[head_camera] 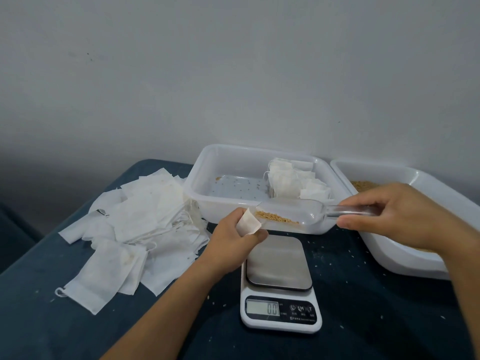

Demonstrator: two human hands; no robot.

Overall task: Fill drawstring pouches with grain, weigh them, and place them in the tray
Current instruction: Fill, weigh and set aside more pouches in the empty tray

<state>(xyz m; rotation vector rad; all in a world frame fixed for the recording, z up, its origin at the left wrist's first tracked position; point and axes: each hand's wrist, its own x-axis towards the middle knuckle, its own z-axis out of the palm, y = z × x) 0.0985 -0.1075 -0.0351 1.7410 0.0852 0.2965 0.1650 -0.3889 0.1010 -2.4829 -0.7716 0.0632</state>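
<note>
Partway through: the left hand pinches an open pouch, and the right hand grips a clear scoop by its handle, tipping grain toward the pouch mouth. Just below the left grip sits the scale, bare and reading zero. Beyond both grips, the tray holds several filled pouches. Left of the pinch, a heap of empty pouches waits on the desk; right of the scoop, a grain tub.

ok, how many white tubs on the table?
2. One tub behind the scale, holding filled pouches; a second tub at the right edge, holding grain, partly cut off and behind the right hand.
</note>
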